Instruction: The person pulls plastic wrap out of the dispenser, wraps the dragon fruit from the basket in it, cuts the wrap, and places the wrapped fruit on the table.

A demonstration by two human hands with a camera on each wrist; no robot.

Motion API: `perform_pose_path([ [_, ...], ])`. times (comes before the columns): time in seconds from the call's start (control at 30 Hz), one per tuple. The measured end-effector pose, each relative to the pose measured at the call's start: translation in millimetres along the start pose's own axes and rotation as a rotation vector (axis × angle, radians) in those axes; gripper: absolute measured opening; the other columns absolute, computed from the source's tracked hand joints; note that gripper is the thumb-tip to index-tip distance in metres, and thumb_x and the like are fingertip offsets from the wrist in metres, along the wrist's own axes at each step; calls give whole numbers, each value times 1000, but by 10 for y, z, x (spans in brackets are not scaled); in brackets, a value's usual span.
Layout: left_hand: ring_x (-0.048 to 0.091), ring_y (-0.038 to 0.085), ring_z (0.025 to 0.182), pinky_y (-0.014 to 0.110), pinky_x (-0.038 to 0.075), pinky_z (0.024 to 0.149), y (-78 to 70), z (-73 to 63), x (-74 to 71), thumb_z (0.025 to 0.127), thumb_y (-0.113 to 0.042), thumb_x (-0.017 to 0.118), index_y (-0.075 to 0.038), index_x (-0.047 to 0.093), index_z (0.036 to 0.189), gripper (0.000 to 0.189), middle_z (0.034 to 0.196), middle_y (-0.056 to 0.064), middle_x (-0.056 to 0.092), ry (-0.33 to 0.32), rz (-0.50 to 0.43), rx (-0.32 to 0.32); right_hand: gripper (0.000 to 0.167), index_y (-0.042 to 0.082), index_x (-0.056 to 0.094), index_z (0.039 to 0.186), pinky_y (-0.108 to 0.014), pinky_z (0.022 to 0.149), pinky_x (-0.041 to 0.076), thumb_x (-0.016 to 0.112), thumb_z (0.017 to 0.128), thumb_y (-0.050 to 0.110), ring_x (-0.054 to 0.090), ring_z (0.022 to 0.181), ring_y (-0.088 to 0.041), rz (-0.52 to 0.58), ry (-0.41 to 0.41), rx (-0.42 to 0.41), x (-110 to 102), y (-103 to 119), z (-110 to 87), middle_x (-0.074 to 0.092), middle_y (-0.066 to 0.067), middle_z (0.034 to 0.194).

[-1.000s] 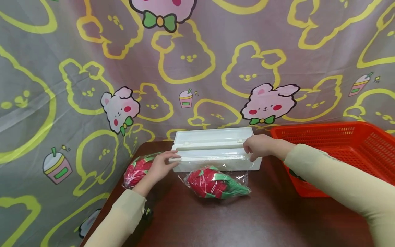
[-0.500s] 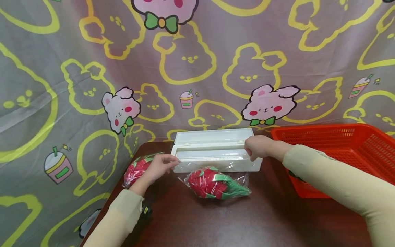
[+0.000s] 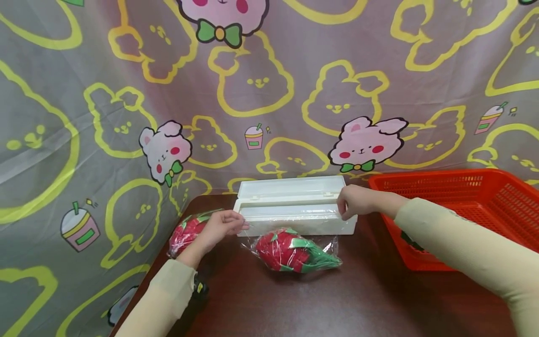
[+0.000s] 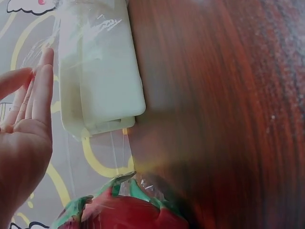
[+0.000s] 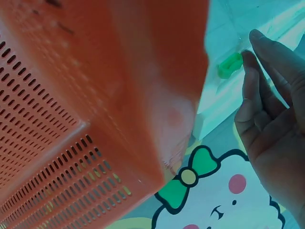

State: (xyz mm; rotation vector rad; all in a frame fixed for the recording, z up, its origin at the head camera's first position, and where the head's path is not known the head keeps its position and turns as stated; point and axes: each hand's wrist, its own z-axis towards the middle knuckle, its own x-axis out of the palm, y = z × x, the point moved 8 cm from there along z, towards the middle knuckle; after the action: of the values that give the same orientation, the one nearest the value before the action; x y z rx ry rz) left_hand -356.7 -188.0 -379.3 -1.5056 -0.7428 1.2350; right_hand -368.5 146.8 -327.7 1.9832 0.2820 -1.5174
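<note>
A long white cling film box [image 3: 296,228] stands at the back of the table with its lid [image 3: 290,188] raised. Clear cling film [image 3: 330,243] stretches from it toward a red and green dragon fruit [image 3: 280,250] in front. At the box's left end my left hand [image 3: 216,230] pinches the film between thumb and forefinger, also visible in the left wrist view. My right hand [image 3: 357,201] pinches film at the right end. A small green piece [image 5: 230,66] shows beside its fingertips in the right wrist view. Film hides little, being transparent.
Another film-wrapped dragon fruit [image 3: 184,235] lies left, partly behind my left hand. A red perforated basket [image 3: 425,257] stands on the right, close under my right forearm. Patterned cloth [image 3: 294,107] hangs behind and left of the dark wooden table [image 3: 320,309].
My left hand has drawn back slightly from the box's front edge and now pinches the film corner. My right hand has shifted slightly right. The dragon fruits and box stay put.
</note>
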Motion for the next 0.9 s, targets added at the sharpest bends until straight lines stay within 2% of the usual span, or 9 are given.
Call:
perform_pose_path([
  [0.17,67,25,98,36,54,85,14,15,0,88,-18,74,-2,70,112,29,104,11,71,-8,147,9,8,9,72,78,-26,62,51,76,82,5,53,66,-15,36,22,-9,-3,-2,-22,63,3,73],
  [0.27,68,24,93,36,55,81,18,31,8,88,-21,73,-4,72,109,27,100,9,71,-25,204,2,8,9,70,78,-27,62,51,75,83,5,55,65,-16,60,35,-6,14,-7,-20,64,2,72],
  [0.43,68,28,88,36,57,74,-8,6,19,90,-23,71,-3,73,104,24,92,8,71,-52,215,-5,10,9,67,79,-27,61,50,74,84,5,59,64,-17,113,42,-3,43,17,-44,64,0,72],
  [0.63,66,36,84,35,57,67,-76,-69,30,91,-18,70,1,72,103,22,86,10,70,-61,209,41,2,5,71,87,-27,63,52,71,86,3,59,67,-16,147,5,-13,27,118,-170,66,-1,76],
  [0.9,66,28,82,34,57,67,-202,-219,111,90,-17,71,-2,73,100,18,86,6,70,-98,241,35,4,2,70,85,-27,61,52,68,88,3,59,66,-19,288,-108,9,87,297,-355,66,-3,74],
])
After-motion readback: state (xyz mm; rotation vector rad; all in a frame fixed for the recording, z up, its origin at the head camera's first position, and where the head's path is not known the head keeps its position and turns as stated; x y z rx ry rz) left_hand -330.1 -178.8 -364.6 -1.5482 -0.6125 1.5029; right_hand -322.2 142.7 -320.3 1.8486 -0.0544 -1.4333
